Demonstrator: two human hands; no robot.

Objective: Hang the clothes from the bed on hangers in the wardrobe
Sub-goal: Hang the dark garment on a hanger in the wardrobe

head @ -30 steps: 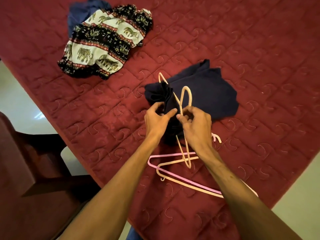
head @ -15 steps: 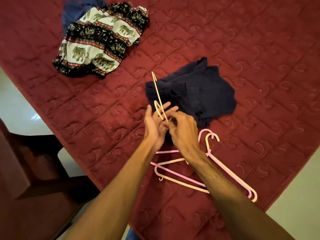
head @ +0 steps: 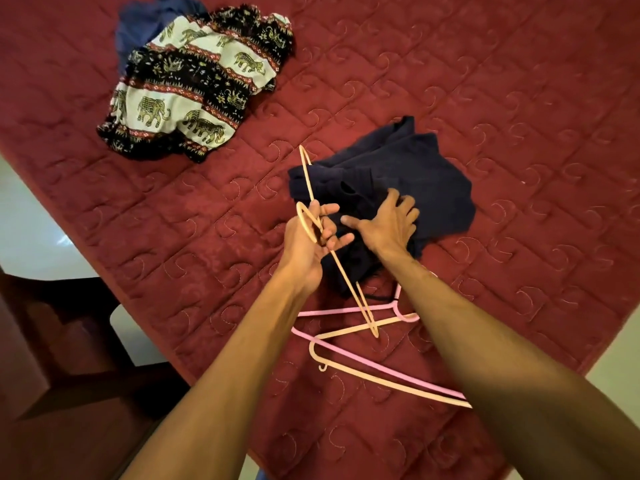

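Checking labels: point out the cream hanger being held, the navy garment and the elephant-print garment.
held cream hanger [head: 360,306]: head view, lower arm near its tip.
navy garment [head: 415,174]: head view, middle of the fabric.
elephant-print garment [head: 194,84]: head view, centre of the patterned cloth.

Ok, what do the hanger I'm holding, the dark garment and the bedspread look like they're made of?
The cream hanger in your left hand: likely plastic, going by the thin, smooth, slightly glossy rod. The dark garment: soft matte navy cloth, maybe cotton, crumpled into folds. The bedspread: maroon quilted fabric with stitched swirls and a faint velvety sheen; fibre unclear.
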